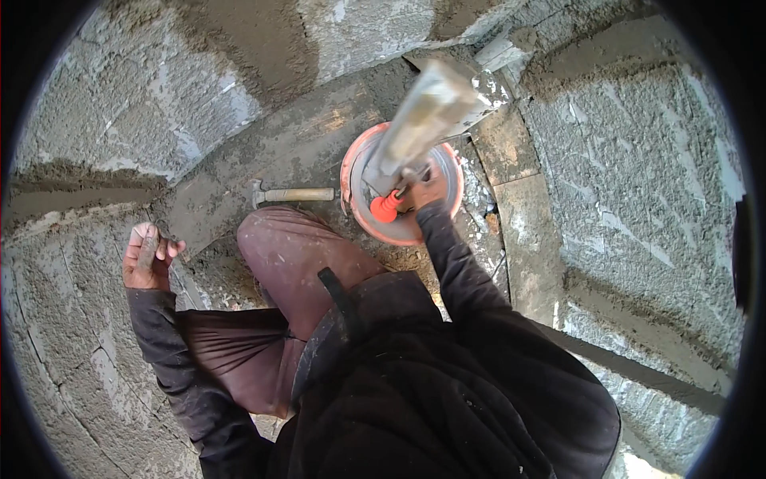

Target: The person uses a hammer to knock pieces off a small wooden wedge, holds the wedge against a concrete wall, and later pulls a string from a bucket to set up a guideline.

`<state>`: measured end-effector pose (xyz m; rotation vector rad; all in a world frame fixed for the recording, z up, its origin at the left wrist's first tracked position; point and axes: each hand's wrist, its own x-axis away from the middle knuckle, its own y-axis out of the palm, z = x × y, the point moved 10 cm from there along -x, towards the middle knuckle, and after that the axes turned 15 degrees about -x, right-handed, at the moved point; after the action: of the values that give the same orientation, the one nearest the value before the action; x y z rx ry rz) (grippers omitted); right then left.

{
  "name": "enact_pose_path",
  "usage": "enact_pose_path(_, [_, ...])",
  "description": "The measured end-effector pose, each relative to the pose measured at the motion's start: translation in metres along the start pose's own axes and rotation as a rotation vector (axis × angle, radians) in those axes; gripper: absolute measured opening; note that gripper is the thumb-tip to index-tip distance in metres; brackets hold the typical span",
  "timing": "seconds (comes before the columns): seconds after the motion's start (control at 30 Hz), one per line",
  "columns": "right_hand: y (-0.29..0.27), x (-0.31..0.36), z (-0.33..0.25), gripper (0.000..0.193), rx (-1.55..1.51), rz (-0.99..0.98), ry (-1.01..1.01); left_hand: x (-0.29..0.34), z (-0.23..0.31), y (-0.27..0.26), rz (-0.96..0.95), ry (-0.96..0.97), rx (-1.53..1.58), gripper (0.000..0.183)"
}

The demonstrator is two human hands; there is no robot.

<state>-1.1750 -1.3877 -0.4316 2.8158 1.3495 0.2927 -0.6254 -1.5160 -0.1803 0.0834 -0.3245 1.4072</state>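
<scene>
My right hand (pixel 428 191) is over an orange-rimmed bucket (pixel 346 177), its fingers closed near the neck of a trowel with a bright red handle (pixel 385 208). Part of a grey, mortar-smeared blade seems to show beside the hand, but blur and overlap hide its outline. A long, pale, mortar-caked board (pixel 427 116) rises over the bucket, smeared by motion; whether my fingers also touch it, I cannot tell. Off to the left, my left hand (pixel 148 254) is raised near the rough wall. Its fingers are loosely bent and apart, with nothing visible in them.
A hammer (pixel 294 194) with a wooden handle lies on dusty boards (pixel 275 144) left of the bucket, beyond my bent knee. Rough plastered walls (pixel 638 160) with darker mortar strips surround me. Rubble (pixel 484 209) lies right of the bucket, beside more planks (pixel 527 239).
</scene>
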Motion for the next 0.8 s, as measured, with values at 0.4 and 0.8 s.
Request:
enact_pose_path(0.4, [0.069,0.067,-0.080,0.016,0.403,-0.165,-0.437,0.002,-0.006,-0.006,0.027,-0.026,0.055,0.011])
enact_pose_path(0.8, [-0.014,0.022,-0.058,0.013,0.091,-0.043,-0.092,0.004,-0.009,-0.017,0.064,-0.002,0.042,0.015])
